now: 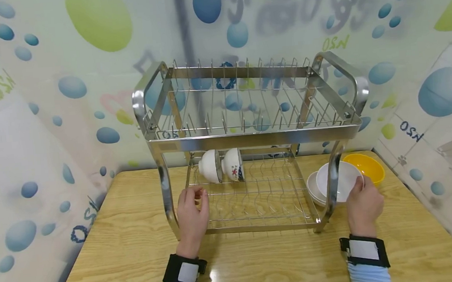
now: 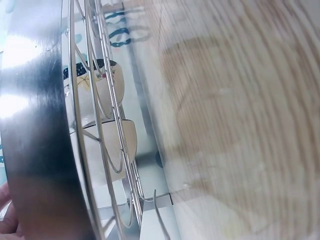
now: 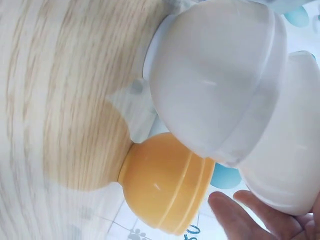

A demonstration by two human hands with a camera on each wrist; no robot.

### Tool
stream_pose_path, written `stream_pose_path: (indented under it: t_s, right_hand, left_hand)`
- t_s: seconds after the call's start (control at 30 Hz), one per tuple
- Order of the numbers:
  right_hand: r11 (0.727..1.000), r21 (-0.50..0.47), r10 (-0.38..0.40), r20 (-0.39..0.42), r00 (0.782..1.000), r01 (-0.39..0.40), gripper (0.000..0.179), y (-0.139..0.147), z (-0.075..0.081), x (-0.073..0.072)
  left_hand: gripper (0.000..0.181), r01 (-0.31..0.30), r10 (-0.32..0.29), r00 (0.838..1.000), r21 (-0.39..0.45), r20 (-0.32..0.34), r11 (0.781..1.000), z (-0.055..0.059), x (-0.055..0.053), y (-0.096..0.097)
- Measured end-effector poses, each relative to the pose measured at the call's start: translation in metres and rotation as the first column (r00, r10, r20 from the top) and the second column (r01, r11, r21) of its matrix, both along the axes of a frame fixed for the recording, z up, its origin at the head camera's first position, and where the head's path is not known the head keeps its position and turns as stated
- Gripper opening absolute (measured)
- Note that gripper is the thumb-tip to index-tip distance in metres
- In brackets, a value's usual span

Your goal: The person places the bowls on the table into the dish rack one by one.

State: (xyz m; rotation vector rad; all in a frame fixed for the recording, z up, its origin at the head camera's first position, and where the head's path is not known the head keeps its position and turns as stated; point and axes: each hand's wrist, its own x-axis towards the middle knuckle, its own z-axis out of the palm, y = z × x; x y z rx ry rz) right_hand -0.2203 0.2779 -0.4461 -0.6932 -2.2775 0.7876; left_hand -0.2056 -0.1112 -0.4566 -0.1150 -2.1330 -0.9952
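My right hand [image 1: 365, 207] pinches the right rim of a white bowl [image 1: 339, 180]. In the right wrist view that bowl [image 3: 287, 155] is tilted over another white bowl [image 3: 215, 80], which rests on the table. Part of the white bowl stack [image 1: 314, 192] shows behind the rack's right leg. At the rack's front left corner, my left hand [image 1: 192, 215] has loosely bent fingers and holds nothing. A two-tier metal dish rack [image 1: 254, 139] stands before me. On its lower tier a white bowl [image 1: 210, 167] and a flower-patterned bowl [image 1: 233, 165] stand on edge.
A yellow bowl [image 1: 369, 166] sits behind the white bowls at the table's right back corner. Upright wires line the upper tier [image 1: 243, 112]. The wooden table [image 1: 269, 262] runs back to a patterned wall covering [image 1: 101, 93].
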Motion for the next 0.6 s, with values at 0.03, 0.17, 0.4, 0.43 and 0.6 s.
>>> stream_pose_path:
  t_s: [0.03,0.17,0.4,0.43,0.6]
  right_hand:
    - [1.0,0.003,0.005,-0.011,1.0,-0.005,0.047,0.0,0.001,0.001]
    - [1.0,0.008,0.016,-0.042,0.999,-0.015,0.046,0.001,0.005,0.005]
    - [1.0,0.003,0.026,-0.052,0.998,-0.026,0.046,0.002,0.009,0.009]
    - [1.0,0.01,0.028,-0.057,0.998,-0.027,0.045,0.002,0.01,0.009]
    - [0.999,0.013,0.033,-0.067,0.997,-0.032,0.044,0.004,0.013,0.013]
  left_hand:
    - [0.015,0.002,-0.002,1.0,0.002,0.001,1.0,-0.001,0.0,0.0]
    - [0.015,0.011,-0.011,1.0,0.01,0.003,1.0,-0.001,-0.001,0.0]
    - [0.014,0.008,-0.009,1.0,0.02,0.013,1.0,0.004,0.0,0.001]
    - [0.015,0.008,-0.009,1.0,0.02,0.014,1.0,0.004,0.0,0.001]
    - [0.016,0.014,-0.014,1.0,0.025,0.023,1.0,0.007,-0.001,0.003]
